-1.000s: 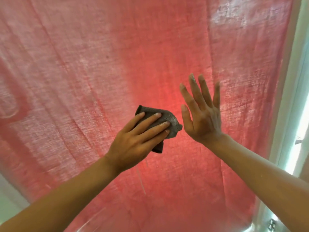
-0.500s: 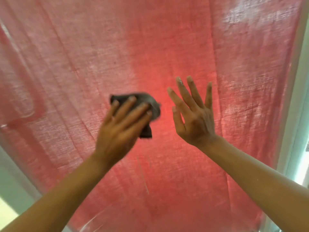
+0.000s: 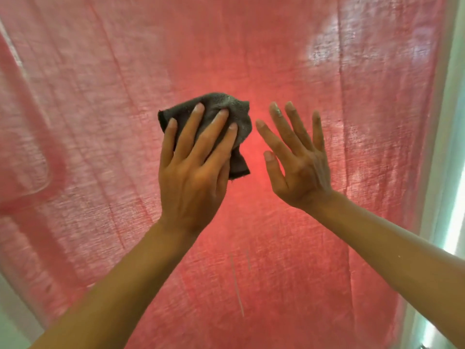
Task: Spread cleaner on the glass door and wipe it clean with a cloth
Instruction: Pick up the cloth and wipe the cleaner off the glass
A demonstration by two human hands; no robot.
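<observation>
Left hand (image 3: 191, 172): fingers (image 3: 187, 132) straight and spread, pressing a crumpled dark grey cloth (image 3: 224, 109) flat against the glass door (image 3: 251, 273). The cloth bunches above the fingertips; one corner hangs out below the palm on the thumb side.

Right hand (image 3: 299, 167): fingers (image 3: 289, 127) straight and fanned apart, holding nothing, raised just beside the cloth. Whether the palm touches the glass, cannot tell.

Pink-red woven curtain (image 3: 100, 96) lies behind the pane, backlit, brightest around the cloth. Pale door frame (image 3: 442, 172) runs down the right edge. A thin pale streak shows on the glass lower down, between the forearms.

Judgement: wiping stage. To do it well, keep the whole palm loaded so the cloth stays flat, overlap each pass, refold the bunched part to a fresh face, and work down toward that streak.
</observation>
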